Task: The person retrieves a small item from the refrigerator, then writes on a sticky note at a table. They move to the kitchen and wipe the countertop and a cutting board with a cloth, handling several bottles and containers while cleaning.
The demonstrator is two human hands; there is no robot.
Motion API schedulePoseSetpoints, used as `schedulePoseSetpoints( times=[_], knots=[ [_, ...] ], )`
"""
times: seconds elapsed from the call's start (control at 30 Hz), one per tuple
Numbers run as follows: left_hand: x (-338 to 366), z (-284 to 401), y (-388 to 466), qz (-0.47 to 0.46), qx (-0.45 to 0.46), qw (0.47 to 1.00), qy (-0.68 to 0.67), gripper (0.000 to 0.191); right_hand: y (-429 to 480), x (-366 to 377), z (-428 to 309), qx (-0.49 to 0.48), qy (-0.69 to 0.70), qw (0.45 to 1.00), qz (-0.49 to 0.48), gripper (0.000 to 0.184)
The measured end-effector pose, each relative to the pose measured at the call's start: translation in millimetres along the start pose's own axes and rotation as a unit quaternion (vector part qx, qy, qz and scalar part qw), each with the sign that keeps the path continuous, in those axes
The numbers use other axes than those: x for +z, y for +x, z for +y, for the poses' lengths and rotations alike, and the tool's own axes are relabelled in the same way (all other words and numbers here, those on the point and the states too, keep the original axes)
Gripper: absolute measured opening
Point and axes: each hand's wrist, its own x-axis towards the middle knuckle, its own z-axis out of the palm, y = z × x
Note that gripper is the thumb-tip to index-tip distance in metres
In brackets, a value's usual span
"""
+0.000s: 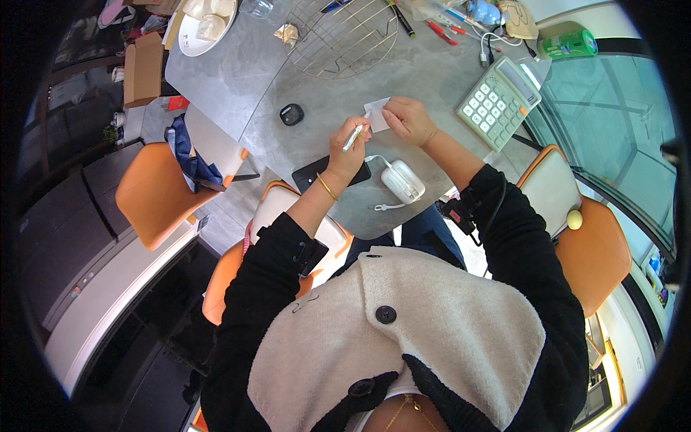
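My left hand (347, 147) grips a white pen (352, 138), its point reaching the near-left part of a small square of white paper (379, 122). The right side of that paper lies under the curled fingers and thumb of my right hand (409, 120), which press or pinch it; the exact hold is partly hidden. Beneath my left wrist is a dark phone (309, 174), partly covered. A white power bank (402, 181) with a short cable and a strap rests just right of the phone.
A black earbud case (291, 114) sits to the left. On the right is a green calculator (496, 105). Farther back are a round wire rack (343, 38), a white plate (187, 43), pens and cables. Orange-and-white chairs (151, 194) flank the grey table (253, 156).
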Motion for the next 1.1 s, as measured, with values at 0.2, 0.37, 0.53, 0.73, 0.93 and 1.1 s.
schedulePoseSetpoints(
  times=[0.2, 0.37, 0.53, 0.73, 0.93, 1.1],
  knots=[
    [0.1, -0.8, -0.4, -0.003, -0.006, 1.0, -0.008, 0.009, 0.0, 0.2, 0.0, -0.004, 0.0, 1.0, 0.0, 0.022],
    [-1.2, -1.4, -0.4, -0.01, -0.004, 1.0, -0.016, 0.008, -0.3, -0.2, -0.7, 0.001, 0.007, 1.0, 0.003, 0.021],
    [-3.9, -2.3, -0.6, -0.017, 0.029, 0.999, 0.004, 0.007, 0.5, -0.1, 0.0, -0.006, 0.008, 1.0, 0.0, 0.021],
    [-4.6, -2.7, -0.8, -0.024, 0.02, 0.999, 0.003, 0.007, -0.7, 0.5, 0.3, -0.001, 0.009, 1.0, 0.005, 0.02],
    [-3.9, -4.4, -2.3, -0.021, 0.029, 0.999, 0.004, 0.007, -0.6, 0.2, 2.2, -0.004, 0.004, 1.0, 0.003, 0.02],
    [-5.1, -4.7, -3.4, -0.024, 0.038, 0.999, 0.006, 0.007, -1.0, 0.6, 0.9, 0.002, 0.011, 1.0, 0.006, 0.02]
  ],
)
